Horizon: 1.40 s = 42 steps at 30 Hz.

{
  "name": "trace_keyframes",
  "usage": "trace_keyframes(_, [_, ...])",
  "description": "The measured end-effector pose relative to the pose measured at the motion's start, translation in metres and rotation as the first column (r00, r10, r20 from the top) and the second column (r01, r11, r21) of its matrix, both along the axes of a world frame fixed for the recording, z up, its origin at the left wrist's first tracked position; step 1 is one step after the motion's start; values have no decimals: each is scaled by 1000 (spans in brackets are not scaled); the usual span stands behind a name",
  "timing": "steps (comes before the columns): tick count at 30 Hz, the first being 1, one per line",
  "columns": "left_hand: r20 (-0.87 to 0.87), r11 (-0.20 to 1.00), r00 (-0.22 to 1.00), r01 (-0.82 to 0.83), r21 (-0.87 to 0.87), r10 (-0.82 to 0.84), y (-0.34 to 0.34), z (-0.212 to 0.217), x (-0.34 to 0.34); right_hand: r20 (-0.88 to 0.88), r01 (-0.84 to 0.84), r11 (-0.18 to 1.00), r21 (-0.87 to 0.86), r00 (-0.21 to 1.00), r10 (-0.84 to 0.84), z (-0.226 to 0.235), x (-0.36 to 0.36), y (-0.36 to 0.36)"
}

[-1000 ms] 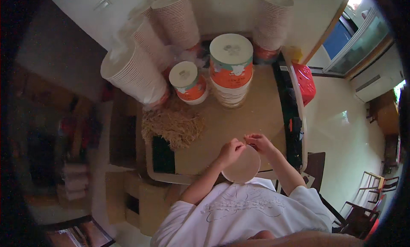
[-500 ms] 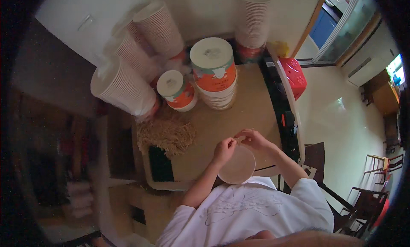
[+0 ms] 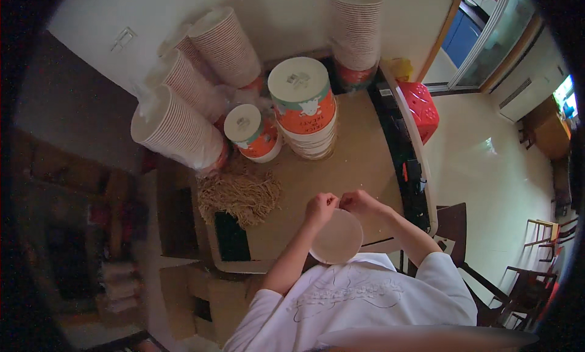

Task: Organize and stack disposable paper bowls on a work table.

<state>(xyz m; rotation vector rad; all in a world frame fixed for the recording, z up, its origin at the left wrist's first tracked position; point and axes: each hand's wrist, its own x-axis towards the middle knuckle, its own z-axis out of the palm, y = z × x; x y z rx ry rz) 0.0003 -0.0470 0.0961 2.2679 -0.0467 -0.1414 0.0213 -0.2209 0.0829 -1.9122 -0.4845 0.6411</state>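
Observation:
A paper bucket point(image 3: 336, 237), pale inside, sits against my shirt at the table's near edge, its open mouth facing up. My left hand point(image 3: 322, 208) is closed in a pinch at the far rim. Beside it, my right hand point(image 3: 361, 203) also has its fingers drawn together at the rim, close to the left fingertips. Whatever is between the fingers is too small to make out. Farther left on the table lies a pile of tan cords point(image 3: 241, 197).
Upside-down stacked orange and white buckets point(image 3: 306, 111) and a smaller stack point(image 3: 251, 131) stand mid-table. Tall wrapped bucket stacks point(image 3: 177, 130) line the left back, with another stack point(image 3: 355, 35) at the back right. A red plastic stool point(image 3: 419, 111) stands beyond the table's right edge.
My right hand's fingers, more spread before, have curled in beside the left hand. The bucket stays in nearly the same place.

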Motion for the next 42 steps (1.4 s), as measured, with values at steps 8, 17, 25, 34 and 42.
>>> trace_keyframes(8, [-138, 989, 980, 136, -54, -142, 4, 14, 6, -141, -23, 998, -66, 990, 14, -10, -1, -5])
trace_keyframes(17, [-158, 972, 962, 232, 28, -225, -3, 26, 8, -13, 15, 999, 38, 1000, -15, -7, -10, -12])
trace_keyframes(25, [-133, 975, 979, 130, -183, -155, -6, 7, 9, -134, -6, 997, 72, 991, 15, 9, -9, -15])
trace_keyframes(34, [23, 977, 998, 58, -206, -54, -12, -4, 3, -174, -127, 991, 40, 976, 132, 17, 0, -19])
trace_keyframes(42, [-243, 954, 967, -3, -301, -74, -13, 3, 2, -239, -42, 986, 161, 968, 80, 5, -6, -24])
